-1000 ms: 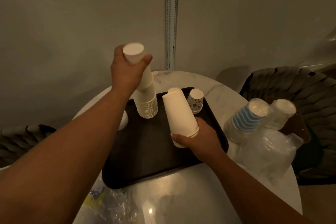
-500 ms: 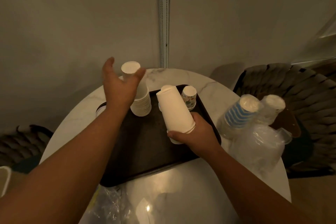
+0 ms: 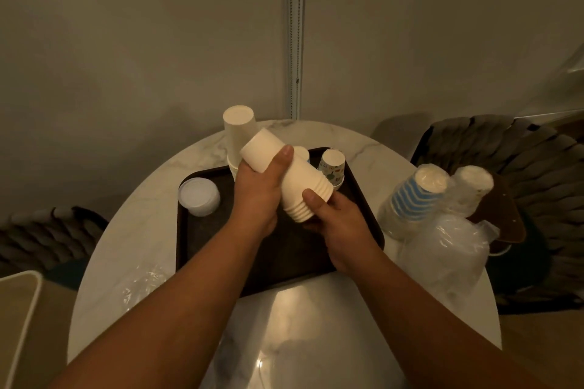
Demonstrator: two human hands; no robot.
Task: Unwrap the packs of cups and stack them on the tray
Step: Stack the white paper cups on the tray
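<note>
White nested cup stack [image 3: 284,177], tilted, ribbed rims | left hand [image 3: 257,193], right hand [image 3: 335,218] both grip it | over tray [image 3: 196,249]

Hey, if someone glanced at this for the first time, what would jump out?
Both hands, the left hand and the right hand, hold a tilted stack of white cups above the dark tray. To the right, on the table, stand wrapped packs, one blue-striped.
</note>
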